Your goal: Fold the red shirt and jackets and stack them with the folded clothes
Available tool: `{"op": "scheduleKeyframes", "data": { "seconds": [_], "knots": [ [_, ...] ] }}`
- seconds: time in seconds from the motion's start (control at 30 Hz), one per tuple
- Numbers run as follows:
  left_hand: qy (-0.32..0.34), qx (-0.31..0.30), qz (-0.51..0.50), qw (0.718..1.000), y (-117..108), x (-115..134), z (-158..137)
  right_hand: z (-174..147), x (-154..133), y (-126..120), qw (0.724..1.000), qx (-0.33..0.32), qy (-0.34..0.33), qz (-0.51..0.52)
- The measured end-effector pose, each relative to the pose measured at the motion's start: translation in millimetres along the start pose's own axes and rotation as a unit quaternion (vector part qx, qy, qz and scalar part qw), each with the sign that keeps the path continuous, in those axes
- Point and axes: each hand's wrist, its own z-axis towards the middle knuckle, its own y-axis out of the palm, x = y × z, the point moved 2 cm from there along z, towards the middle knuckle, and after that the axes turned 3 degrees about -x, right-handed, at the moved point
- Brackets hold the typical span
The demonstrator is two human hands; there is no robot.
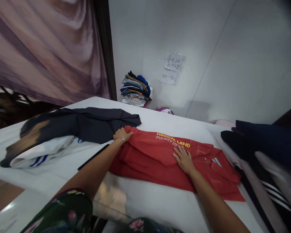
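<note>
A red top (147, 150) lies lengthwise across the white bench (179, 126), approx. 4 o'clock from center, w/ its yellow "MAGICAL LAND" print facing up. The L. hand (123, 134), bracelet at the wrist, sits near center toward 7 o'clock on the top's far L. corner, prob. to anchor that end; its fingers are bent close together, but whether they pinch cloth or only press, can't tell. The R. hand (183, 159), at approx. 4 o'clock, rests palm down w/ fingers spread apart just below the lettering, presumably to keep the front smooth and stop it sliding.

Other clothes lie apart from the hands, likely to leave the middle free for the top: a dark garment (104, 124) at 9 o'clock, overlapping a white garment w/ blue stripes (46, 150) at 8, and a pile of dark clothes (264, 139) at 3 to 4. A folded stack (135, 87) stands beyond the bench at 11 to 12; handwritten notes (173, 63), incl. "45-50," hang on the wall at 1 o'clock, prob. for easy reading.
</note>
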Motion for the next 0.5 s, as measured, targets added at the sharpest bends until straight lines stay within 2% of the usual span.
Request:
{"op": "scheduleKeyframes", "data": {
  "seconds": [0.1,0.2,0.37,0.5],
  "knots": [
    [-0.004,-0.046,0.070,0.997,3.2,0.5,9.3,0.2,0.0,-4.5,1.000,-0.007,0.007,-0.011],
    [0.029,-0.073,0.088,0.993,-0.9,4.7,15.4,1.1,-2.3,-10.8,0.999,-0.021,0.018,-0.021],
    [0.091,-0.051,0.104,0.989,-23.1,13.0,17.6,0.9,-10.2,-25.5,0.996,-0.062,0.048,0.047],
    [0.109,-0.041,0.144,0.983,-26.9,7.7,20.5,-4.1,-28.1,-31.3,0.992,-0.065,0.025,0.101]
  ]
}}
